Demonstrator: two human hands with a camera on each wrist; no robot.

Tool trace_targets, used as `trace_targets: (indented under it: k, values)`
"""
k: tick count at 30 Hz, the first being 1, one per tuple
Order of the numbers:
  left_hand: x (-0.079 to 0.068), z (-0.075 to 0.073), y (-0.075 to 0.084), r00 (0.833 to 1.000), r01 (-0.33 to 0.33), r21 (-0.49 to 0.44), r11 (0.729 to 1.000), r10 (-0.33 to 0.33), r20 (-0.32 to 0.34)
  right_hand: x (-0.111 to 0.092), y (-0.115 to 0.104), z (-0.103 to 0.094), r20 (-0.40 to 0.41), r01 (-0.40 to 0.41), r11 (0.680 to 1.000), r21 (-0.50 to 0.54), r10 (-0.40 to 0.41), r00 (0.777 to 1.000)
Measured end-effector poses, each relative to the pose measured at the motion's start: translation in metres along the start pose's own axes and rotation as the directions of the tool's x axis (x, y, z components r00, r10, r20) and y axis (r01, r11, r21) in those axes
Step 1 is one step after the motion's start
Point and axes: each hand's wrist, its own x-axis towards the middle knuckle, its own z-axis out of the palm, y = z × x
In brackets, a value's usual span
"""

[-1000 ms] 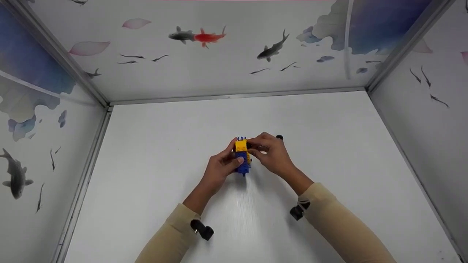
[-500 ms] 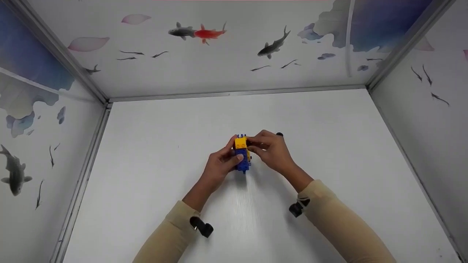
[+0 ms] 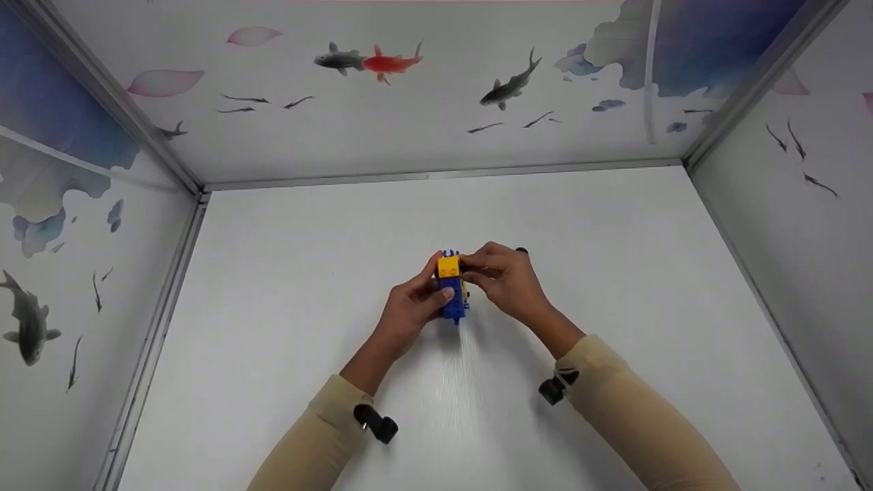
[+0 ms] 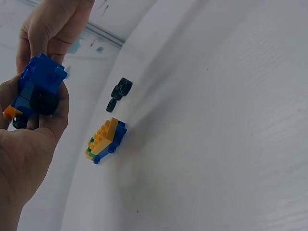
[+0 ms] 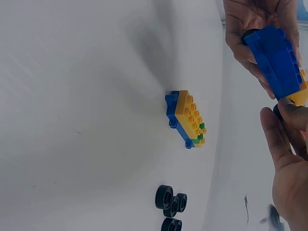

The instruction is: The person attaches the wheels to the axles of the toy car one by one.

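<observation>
Above the table, my left hand (image 3: 409, 310) grips a toy vehicle of blue and yellow building blocks (image 3: 451, 298), its thumb across the blue face. My right hand (image 3: 508, 276) is at the vehicle's right side near the yellow block. In the right wrist view, its thumb and fingers pinch a small black wheel (image 5: 276, 110) against the blocks, mostly covered by the fingertips. Another black wheel (image 4: 44, 102) is on the blue part in the left wrist view. How far the pinched wheel is seated is hidden.
A second block vehicle (image 5: 187, 120), yellow on blue with green bits, stands on the white table (image 3: 273, 273), nearly hidden from the head view. Several loose black wheels (image 5: 164, 196) lie near it. Printed walls (image 3: 436, 136) bound the table on three sides.
Both hands keep the same hold on the blocks and wheel. The head view has shifted slightly, and the vehicle barely moves.
</observation>
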Motion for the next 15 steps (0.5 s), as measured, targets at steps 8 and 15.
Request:
trace_targets:
  k: [8, 15]
  values:
    - [-0.0004, 0.0022, -0.0014, 1.0, -0.015, -0.006, 1.0, 0.015, -0.003, 0.0003, 0.0004, -0.001, -0.016, -0.01, 1.0, 0.026, 0.011, 1.0]
    - [0.0016, 0.0034, -0.0001, 0.999, 0.015, -0.012, 1.0, -0.015, -0.031, 0.0006, 0.0042, -0.0033, 0.013, -0.025, 1.0, -0.02, 0.025, 1.0]
